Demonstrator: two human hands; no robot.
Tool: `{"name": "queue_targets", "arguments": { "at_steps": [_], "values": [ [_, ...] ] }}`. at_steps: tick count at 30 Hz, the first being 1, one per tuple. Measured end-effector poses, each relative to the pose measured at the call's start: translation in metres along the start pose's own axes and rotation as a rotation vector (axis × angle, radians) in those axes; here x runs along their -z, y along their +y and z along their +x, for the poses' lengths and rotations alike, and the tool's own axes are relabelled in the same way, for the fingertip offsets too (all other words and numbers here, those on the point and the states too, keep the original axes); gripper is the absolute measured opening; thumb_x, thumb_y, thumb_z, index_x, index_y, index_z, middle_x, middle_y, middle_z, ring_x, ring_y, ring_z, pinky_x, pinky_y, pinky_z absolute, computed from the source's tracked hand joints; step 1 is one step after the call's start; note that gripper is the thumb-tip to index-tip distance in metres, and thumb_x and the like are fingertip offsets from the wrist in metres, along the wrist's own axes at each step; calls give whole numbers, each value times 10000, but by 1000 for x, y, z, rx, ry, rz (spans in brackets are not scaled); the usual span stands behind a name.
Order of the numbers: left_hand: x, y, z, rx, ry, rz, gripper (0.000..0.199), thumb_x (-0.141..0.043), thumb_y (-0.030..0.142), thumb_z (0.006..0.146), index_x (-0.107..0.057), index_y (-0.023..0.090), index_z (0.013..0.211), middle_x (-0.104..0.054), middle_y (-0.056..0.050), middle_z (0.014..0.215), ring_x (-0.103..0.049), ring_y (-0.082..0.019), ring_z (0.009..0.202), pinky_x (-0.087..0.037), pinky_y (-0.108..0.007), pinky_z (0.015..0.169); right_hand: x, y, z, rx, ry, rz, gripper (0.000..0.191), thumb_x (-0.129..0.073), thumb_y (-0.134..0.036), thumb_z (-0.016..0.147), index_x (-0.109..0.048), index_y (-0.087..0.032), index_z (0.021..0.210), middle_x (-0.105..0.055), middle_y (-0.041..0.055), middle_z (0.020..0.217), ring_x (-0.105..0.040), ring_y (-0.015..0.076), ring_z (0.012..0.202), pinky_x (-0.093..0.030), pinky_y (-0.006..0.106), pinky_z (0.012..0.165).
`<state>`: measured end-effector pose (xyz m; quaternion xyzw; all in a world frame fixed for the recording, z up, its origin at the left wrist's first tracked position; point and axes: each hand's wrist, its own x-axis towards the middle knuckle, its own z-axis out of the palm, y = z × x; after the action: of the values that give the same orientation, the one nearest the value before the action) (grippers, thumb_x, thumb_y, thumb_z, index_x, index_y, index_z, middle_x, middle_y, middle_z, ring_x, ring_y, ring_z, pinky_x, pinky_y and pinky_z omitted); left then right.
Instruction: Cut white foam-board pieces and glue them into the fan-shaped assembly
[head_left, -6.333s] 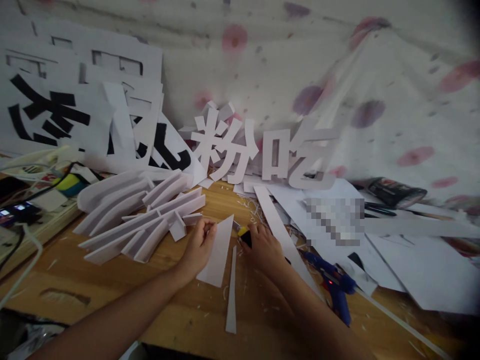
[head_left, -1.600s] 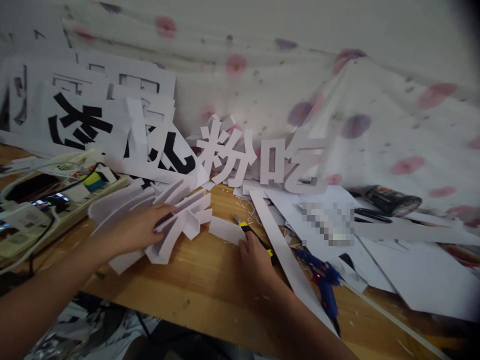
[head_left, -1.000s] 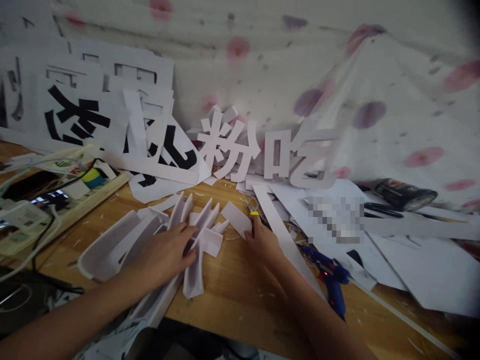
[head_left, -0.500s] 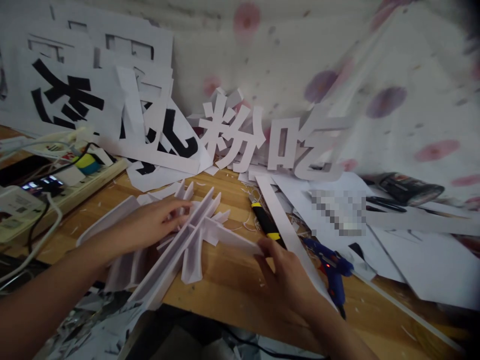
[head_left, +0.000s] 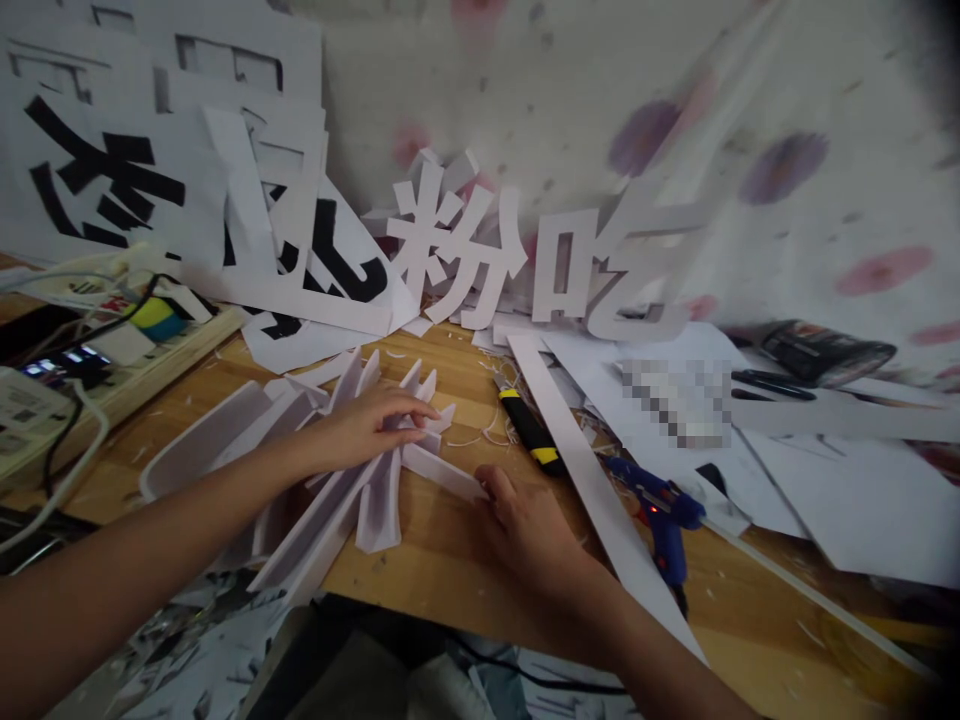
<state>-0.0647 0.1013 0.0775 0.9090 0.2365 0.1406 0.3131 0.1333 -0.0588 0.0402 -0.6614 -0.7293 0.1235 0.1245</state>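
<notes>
An unfinished white Chinese-character letter (head_left: pixel 379 510) with upright side walls lies on the wooden table. My left hand (head_left: pixel 375 425) reaches over it, thumb and fingers bent around walls near its right-hand branches. A thin white strip (head_left: pixel 442 472) runs from this part of the letter toward the right. My right hand (head_left: pixel 525 520) pinches the strip's free end between thumb and fingers, just above the table. The strip's inner end is partly hidden by my left fingers. A black-and-yellow utility knife (head_left: pixel 531 432) lies beyond my right hand, and a blue glue gun (head_left: pixel 660 505) lies to its right.
Finished white letters (head_left: pixel 457 245) stand against the patterned curtain at the back. A power strip (head_left: pixel 127 385) with cables lies at left. A long white strip (head_left: pixel 600 490) and paper sheets (head_left: pixel 862 500) lie at right. Offcuts (head_left: pixel 195 640) fill the space below the table edge.
My left hand has moved right across the letter, toward where the strip meets it. My right hand has moved left and slightly down, still pinching the strip's end. The view has shifted slightly.
</notes>
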Motion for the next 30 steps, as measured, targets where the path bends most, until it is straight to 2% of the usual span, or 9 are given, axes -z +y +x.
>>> {"name": "queue_targets", "arguments": {
  "at_steps": [4,8,11,21,26,30],
  "values": [
    [-5,-4,0,-64,10,17,307,-550,303,857,-581,222,1151,-599,-41,1071,-487,-195,1057,-351,-348,959,1,-7,6,17,-26,-32,248,-443,-143,834,-559,-174,1051,-670,57,896,-616,186,794,-405,265,678],
    [-2,-2,1,-37,-30,-15,342,-564,261,835,-563,221,1174,-587,-46,1112,-483,-198,1065,-364,-342,936,2,-21,20,2,-53,-28,280,-432,-186,880,-544,-160,1135,-678,90,962,-625,209,863,-431,287,711],
    [0,-1,1,-17,-55,-56,337,-548,237,831,-564,220,1168,-579,-52,1146,-483,-197,1085,-377,-329,918,3,-28,27,-13,-88,-48,290,-398,-153,895,-544,-155,1146,-686,104,982,-638,211,863,-439,290,710],
    [-5,-8,0,-64,-12,-36,308,-527,287,849,-573,242,1151,-593,-47,1107,-485,-208,1067,-363,-361,940,8,-30,25,-43,-86,-27,272,-439,-155,890,-566,-183,1129,-699,71,999,-651,194,875,-451,274,725],
    [-5,-7,-1,69,51,-160,334,-428,258,886,-522,223,1204,-588,-53,1093,-532,-187,1027,-403,-349,904,2,-29,24,-46,-30,-9,277,-477,-160,872,-580,-181,1129,-686,83,1010,-636,204,915,-456,287,769],
    [-5,-7,-2,99,80,-218,364,-473,244,852,-498,222,1214,-572,-57,1180,-522,-192,1093,-412,-339,904,0,-29,24,-42,-27,-15,274,-479,-150,865,-591,-177,1114,-674,85,1015,-624,202,926,-454,287,784]
  ]
}}
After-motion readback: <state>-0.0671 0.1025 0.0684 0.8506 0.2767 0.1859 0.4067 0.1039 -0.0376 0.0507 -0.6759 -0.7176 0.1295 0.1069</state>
